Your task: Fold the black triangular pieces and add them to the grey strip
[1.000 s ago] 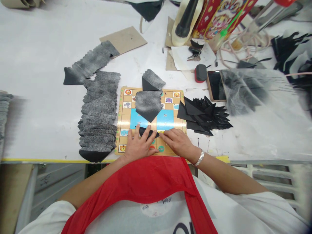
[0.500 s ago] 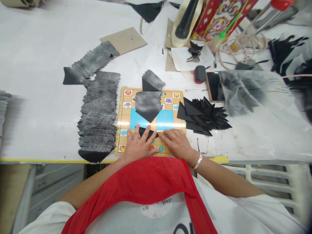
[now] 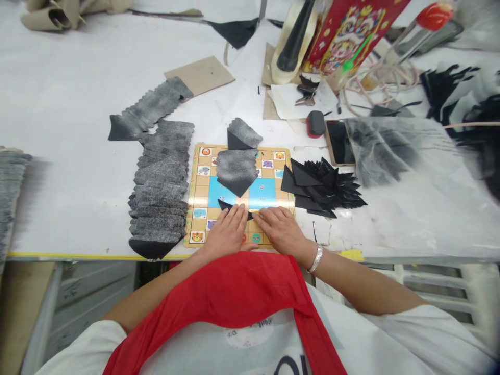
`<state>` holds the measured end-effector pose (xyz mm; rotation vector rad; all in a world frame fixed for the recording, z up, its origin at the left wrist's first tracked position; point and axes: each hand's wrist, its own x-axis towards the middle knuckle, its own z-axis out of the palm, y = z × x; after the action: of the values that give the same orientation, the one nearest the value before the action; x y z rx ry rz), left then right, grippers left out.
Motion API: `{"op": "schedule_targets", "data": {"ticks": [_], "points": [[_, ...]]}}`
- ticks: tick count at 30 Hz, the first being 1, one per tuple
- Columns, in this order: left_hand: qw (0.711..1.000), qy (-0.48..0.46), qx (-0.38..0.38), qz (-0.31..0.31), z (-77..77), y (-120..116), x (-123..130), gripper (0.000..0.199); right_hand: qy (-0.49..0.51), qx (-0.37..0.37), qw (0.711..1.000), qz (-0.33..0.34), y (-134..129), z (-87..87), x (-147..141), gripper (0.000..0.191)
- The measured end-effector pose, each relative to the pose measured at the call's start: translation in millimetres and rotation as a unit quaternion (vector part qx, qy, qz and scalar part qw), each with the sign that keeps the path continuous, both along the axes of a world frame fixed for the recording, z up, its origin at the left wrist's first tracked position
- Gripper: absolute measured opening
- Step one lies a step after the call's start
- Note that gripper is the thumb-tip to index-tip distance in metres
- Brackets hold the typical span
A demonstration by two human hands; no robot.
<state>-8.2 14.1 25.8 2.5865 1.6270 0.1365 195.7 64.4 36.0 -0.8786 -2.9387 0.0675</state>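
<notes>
My left hand [image 3: 228, 229] lies flat on a small black piece [image 3: 224, 205] on the patterned board [image 3: 201, 198], its fingers stretched out close together. At the right end of that piece rests my right hand [image 3: 279, 226], palm down, with its fingertips on the board. Just above them is a grey-backed piece [image 3: 237, 169] with a black point, and another smaller piece [image 3: 242, 134] lies behind it. Left of the board runs a long overlapping row of grey pieces [image 3: 160, 177]. A fanned pile of black pieces [image 3: 322, 185] touches the board's right side.
A phone [image 3: 339, 141], a red and black case [image 3: 315, 124] and keys [image 3: 307, 95] lie at the right. Farther back stand a bottle [image 3: 292, 47] and a red box [image 3: 351, 34]. Plastic sheeting [image 3: 441, 198] covers the right side. Cardboard [image 3: 201, 75] lies behind the grey row.
My left hand's spread fingers have come closer together, and the hand has shifted slightly over the black piece. My right hand has hardly moved. The whole view has shifted a little.
</notes>
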Motion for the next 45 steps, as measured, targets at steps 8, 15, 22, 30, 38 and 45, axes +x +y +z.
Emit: {"op": "schedule_targets", "data": {"ticks": [8,15,22,30,38,45], "points": [[0.998,0.01,0.004,0.055,-0.1,-13.0,-2.5,0.076,0.062,-0.034,0.994,-0.084,-5.8,3.7,15.5,0.032],[0.998,0.002,0.031,0.054,2.2,-12.2,2.7,0.073,0.057,-0.1,0.977,-0.179,4.5,11.1,-35.2,0.012],[0.998,0.012,0.04,0.049,3.5,-3.2,-2.2,0.074,-0.001,-0.154,0.974,-0.167,20.4,19.3,-44.2,0.007],[0.992,0.017,0.055,0.113,6.6,-5.4,-21.8,0.072,-0.048,-0.141,0.978,-0.143,24.1,24.1,-51.2,0.009],[0.988,-0.01,0.11,0.105,9.5,9.2,-19.0,0.057,-0.06,0.104,0.952,-0.281,64.4,57.2,25.0,0.019],[0.991,-0.033,0.096,0.092,6.7,32.6,-5.4,0.036,0.026,0.062,0.996,-0.066,67.8,29.6,-35.8,0.024]]}}
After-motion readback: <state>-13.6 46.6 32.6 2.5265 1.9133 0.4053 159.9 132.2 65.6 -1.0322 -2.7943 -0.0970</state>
